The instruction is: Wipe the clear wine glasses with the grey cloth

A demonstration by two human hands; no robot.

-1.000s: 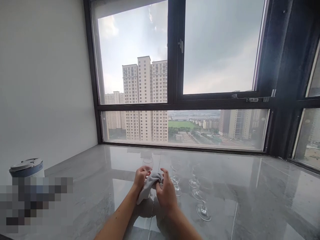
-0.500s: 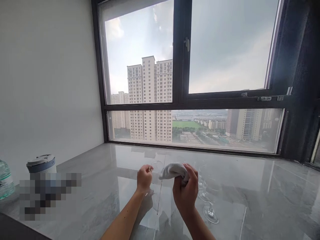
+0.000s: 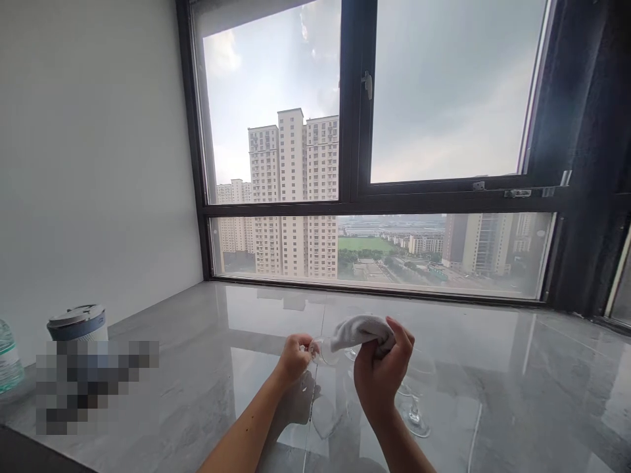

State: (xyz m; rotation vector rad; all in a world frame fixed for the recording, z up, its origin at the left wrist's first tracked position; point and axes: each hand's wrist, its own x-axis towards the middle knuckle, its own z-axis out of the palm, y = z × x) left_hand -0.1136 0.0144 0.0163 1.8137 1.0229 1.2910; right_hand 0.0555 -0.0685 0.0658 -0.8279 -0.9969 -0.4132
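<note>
My left hand [image 3: 294, 356] is closed around the narrow end of a clear stemmed glass [image 3: 326, 353], which lies roughly sideways above the grey surface. My right hand [image 3: 383, 368] grips a light grey cloth [image 3: 362, 330] between thumb and fingers. The cloth's left end meets or overlaps the glass; whether it reaches inside is hard to make out. Just right of my right wrist, another stemmed glass [image 3: 415, 420] stands on its round foot, its clear bowl faint. More glassware behind that hand is partly hidden.
A glossy grey stone ledge [image 3: 187, 368] runs up to a dark-framed window [image 3: 276, 211]. At the left stand a lidded cup [image 3: 77, 322] with a blue band and a clear plastic bottle [image 3: 8, 358]. A pixelated patch covers something in front of the cup.
Both hands have shifted to the right, with the glass and the cloth. More of the held glass shows between them, and my right hand covers more of the standing glassware.
</note>
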